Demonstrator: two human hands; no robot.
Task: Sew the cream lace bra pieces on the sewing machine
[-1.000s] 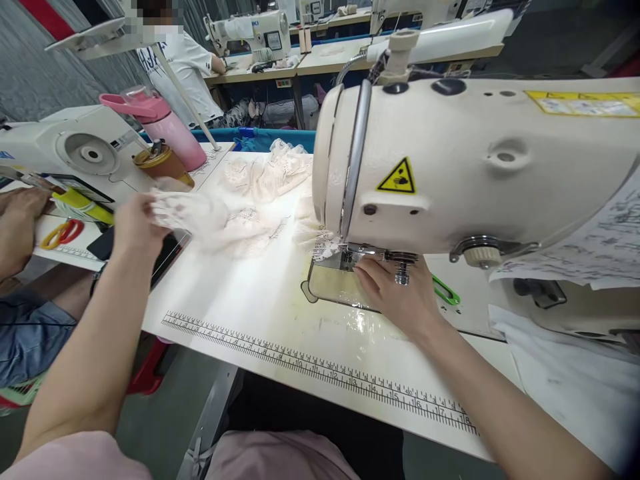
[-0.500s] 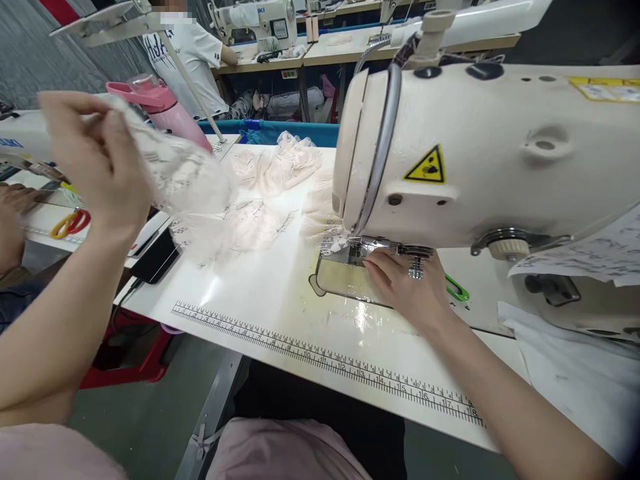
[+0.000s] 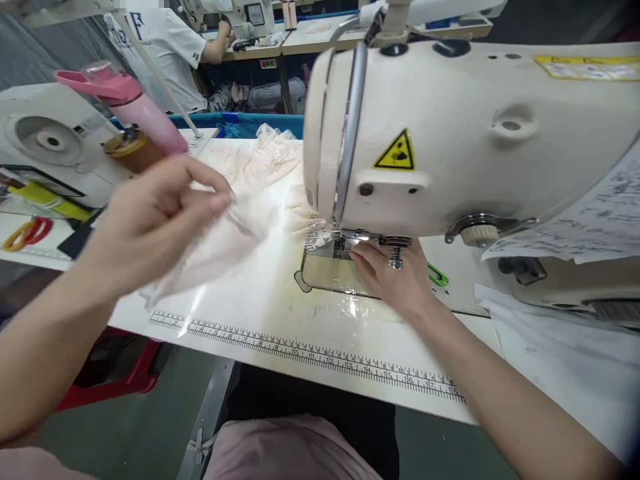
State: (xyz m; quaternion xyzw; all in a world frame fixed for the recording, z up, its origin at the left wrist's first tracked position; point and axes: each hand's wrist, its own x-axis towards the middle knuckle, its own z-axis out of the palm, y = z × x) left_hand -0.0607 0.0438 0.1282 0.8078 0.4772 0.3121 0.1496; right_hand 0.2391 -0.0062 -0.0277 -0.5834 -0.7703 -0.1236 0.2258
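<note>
My left hand (image 3: 160, 217) is raised over the left part of the table, thumb and forefinger pinched on a sheer pale pink fabric piece (image 3: 215, 257) that hangs blurred below. At the sewing machine (image 3: 450, 140), my right hand (image 3: 395, 273) rests with its fingers together just right of the presser foot (image 3: 343, 243); whatever its fingertips hold is hidden. White lace (image 3: 320, 237) lies at the left of the foot, joined to pale gathered fabric that runs behind the machine head. More pale lace fabric (image 3: 260, 157) is heaped at the table's back.
A printed ruler (image 3: 300, 350) runs along the table's front edge. A pink bottle (image 3: 145, 117) and another machine (image 3: 50, 140) stand at left. Green snips (image 3: 439, 275) and white cloth (image 3: 540, 340) lie at right. Another person (image 3: 160, 53) sits beyond.
My left hand has come down and to the right, carrying the sheer fabric piece off the table towards the machine. My right hand stays at the presser foot. The camera view has shifted slightly.
</note>
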